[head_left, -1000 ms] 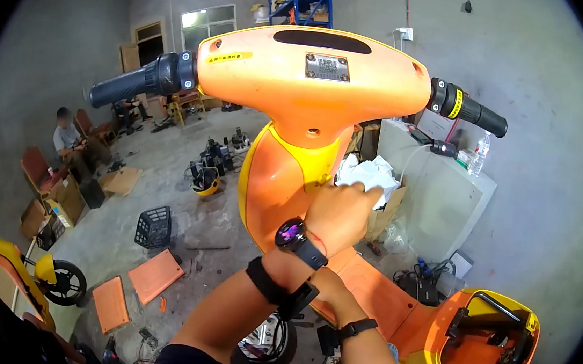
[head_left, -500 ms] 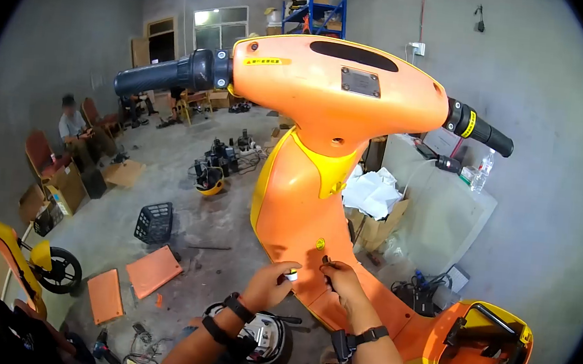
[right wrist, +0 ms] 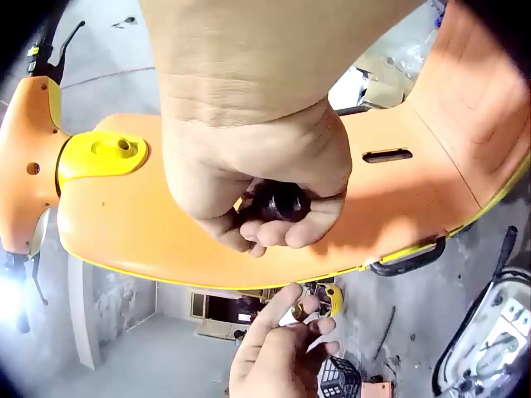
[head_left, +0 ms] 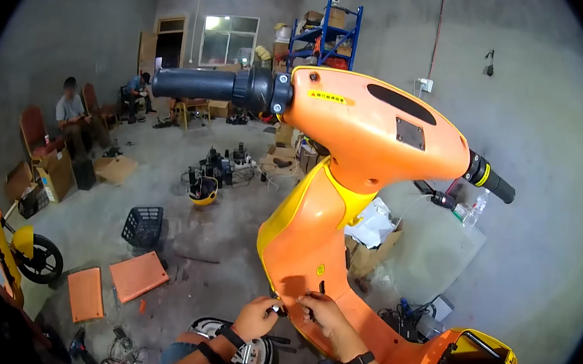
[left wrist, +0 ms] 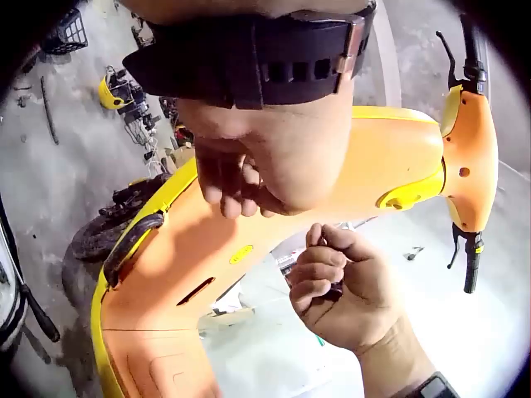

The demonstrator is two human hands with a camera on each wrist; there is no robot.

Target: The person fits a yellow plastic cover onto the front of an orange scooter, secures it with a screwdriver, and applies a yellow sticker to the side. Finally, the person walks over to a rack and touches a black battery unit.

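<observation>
An orange and yellow scooter body (head_left: 312, 226) stands in front of me. My left hand (head_left: 256, 318), low beside its front panel, pinches a small white piece (right wrist: 292, 315) between thumb and fingertips. Just to the right, my right hand (head_left: 326, 313) curls round a dark cylindrical object (right wrist: 282, 201), mostly hidden in the palm; I cannot tell its kind. Both hands are near the panel's lower part, beneath a round yellow badge (head_left: 320, 270) and a dark slot (head_left: 322, 287). In the left wrist view the left fingertips are bent over the panel.
Two orange panels (head_left: 139, 277) and a black basket (head_left: 142, 226) lie on the floor at left. A yellow helmet (head_left: 203, 192) sits among dark parts. A carton (head_left: 372, 251) with white paper stands behind the scooter. People sit at the far left.
My left hand has come down from in front of the steering column to beside the right hand, which was mostly hidden behind it. The view has turned left, and the handlebar shows lower and farther right.
</observation>
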